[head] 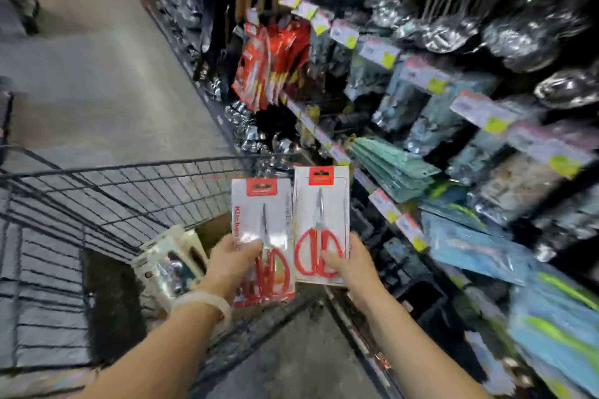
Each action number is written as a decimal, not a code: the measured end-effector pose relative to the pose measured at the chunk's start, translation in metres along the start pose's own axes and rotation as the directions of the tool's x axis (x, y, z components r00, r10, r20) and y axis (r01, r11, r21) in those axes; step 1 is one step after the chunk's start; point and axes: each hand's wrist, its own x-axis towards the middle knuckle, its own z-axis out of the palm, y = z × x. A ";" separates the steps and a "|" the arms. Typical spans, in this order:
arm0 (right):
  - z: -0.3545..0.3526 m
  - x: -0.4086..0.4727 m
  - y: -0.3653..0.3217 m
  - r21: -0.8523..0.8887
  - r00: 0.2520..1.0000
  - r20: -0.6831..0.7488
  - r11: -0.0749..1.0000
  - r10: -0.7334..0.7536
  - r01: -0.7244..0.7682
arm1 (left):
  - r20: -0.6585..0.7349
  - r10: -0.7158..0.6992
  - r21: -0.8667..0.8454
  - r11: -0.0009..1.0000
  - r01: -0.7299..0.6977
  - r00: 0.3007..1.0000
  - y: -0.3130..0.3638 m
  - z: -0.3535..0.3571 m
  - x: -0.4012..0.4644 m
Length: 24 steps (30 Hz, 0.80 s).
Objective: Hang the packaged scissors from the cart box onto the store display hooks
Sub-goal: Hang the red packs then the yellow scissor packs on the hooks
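Observation:
My left hand (231,261) grips a stack of white scissors packs (262,220) with red handles and a red header, held upright over the cart's right edge. My right hand (351,264) holds a single pack of red-handled scissors (321,207) by its lower right corner, just right of the stack and slightly higher. Both sit in front of the display rack (382,204), below its hooks with price tags. In the cart, a brown box (214,227) shows behind my left hand, with other shiny packs (171,262) beside it.
The black wire cart (113,197) fills the lower left. The rack on the right carries green and blue packs (395,168), red packs (272,58) and metal ladles higher up. A grey aisle floor (97,74) runs away to the upper left.

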 end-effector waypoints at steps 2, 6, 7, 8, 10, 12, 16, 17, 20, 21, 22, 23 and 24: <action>-0.042 -0.030 0.006 0.022 0.997 -0.071 1.000 0.008 -0.006 | 0.101 0.007 0.031 0.999 -0.010 0.995 0.001 0.036 -0.026; -0.133 -0.088 0.022 0.073 0.973 -0.231 0.997 0.014 0.002 | 0.294 0.041 0.091 0.993 -0.071 0.955 -0.004 0.112 -0.082; -0.155 -0.104 0.028 0.093 0.963 -0.267 0.996 0.028 -0.003 | 0.338 0.051 0.095 0.992 -0.088 0.940 -0.008 0.131 -0.097; -0.178 -0.120 0.035 0.113 0.953 -0.299 0.994 0.044 -0.011 | 0.377 0.044 0.115 0.989 -0.093 0.925 -0.014 0.150 -0.110; -0.221 -0.156 0.053 0.138 0.931 -0.356 0.990 0.081 -0.033 | 0.450 0.019 0.141 0.986 -0.092 0.893 -0.028 0.189 -0.138; -0.264 -0.196 0.073 0.147 0.901 -0.421 0.988 0.101 -0.042 | 0.520 -0.001 0.162 0.982 -0.097 0.854 -0.045 0.229 -0.169; -0.349 -0.285 0.121 0.195 0.829 -0.536 0.979 0.160 -0.063 | 0.650 -0.030 0.257 0.949 -0.182 0.759 -0.084 0.306 -0.254; -0.368 -0.308 0.135 0.206 0.812 -0.555 0.976 0.180 -0.076 | 0.671 -0.041 0.277 0.940 -0.199 0.741 -0.096 0.322 -0.275; -0.420 -0.369 0.179 0.275 0.758 -0.606 0.958 0.241 -0.084 | 0.712 -0.094 0.317 0.927 -0.201 0.695 -0.130 0.365 -0.333; -0.436 -0.385 0.192 0.299 0.738 -0.624 0.951 0.256 -0.078 | 0.728 -0.113 0.326 0.925 -0.196 0.676 -0.141 0.378 -0.347; -0.451 -0.399 0.203 0.312 0.721 -0.641 0.948 0.263 -0.068 | 0.735 -0.131 0.339 0.921 -0.193 0.666 -0.149 0.391 -0.361; -0.464 -0.411 0.209 0.326 0.707 -0.656 0.944 0.264 -0.050 | 0.745 -0.140 0.344 0.918 -0.196 0.653 -0.156 0.403 -0.374; -0.475 -0.421 0.214 0.335 0.699 -0.665 0.942 0.262 -0.033 | 0.750 -0.146 0.350 0.915 -0.199 0.646 -0.162 0.414 -0.386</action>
